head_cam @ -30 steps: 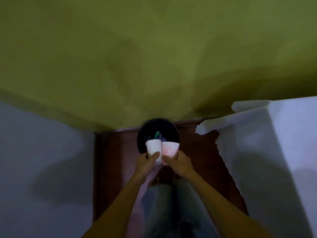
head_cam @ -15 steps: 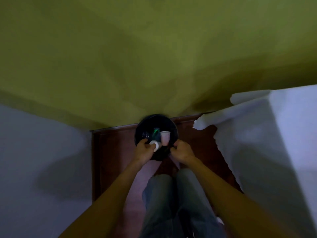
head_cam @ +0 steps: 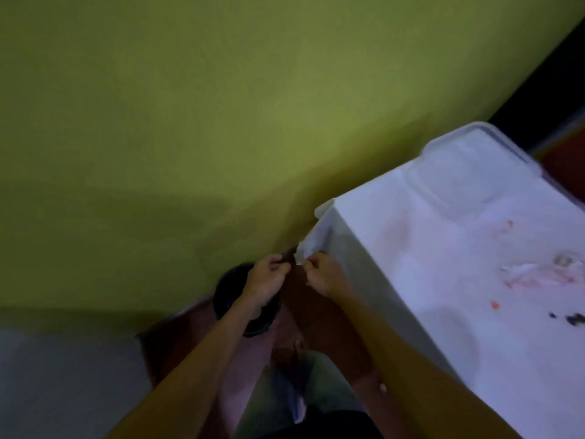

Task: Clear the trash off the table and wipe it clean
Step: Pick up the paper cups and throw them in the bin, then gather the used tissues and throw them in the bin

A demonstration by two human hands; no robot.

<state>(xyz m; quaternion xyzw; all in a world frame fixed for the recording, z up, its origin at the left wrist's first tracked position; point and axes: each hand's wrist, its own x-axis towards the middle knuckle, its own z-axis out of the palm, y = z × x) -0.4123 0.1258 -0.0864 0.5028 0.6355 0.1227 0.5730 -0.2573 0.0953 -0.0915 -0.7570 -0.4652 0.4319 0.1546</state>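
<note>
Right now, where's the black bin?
Head view, lower middle: the black bin stands by the green wall, under the left hand, left of the white table.

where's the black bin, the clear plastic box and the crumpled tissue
black bin (head_cam: 229, 293), head view, left side, clear of the arm
clear plastic box (head_cam: 459, 175), head view, middle of its top
crumpled tissue (head_cam: 535, 274), head view, its middle

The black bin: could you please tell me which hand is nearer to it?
Left. The left hand overlaps the bin's right rim in the picture; the right hand is further right, clear of the bin, beside the hanging tablecloth corner.
</note>
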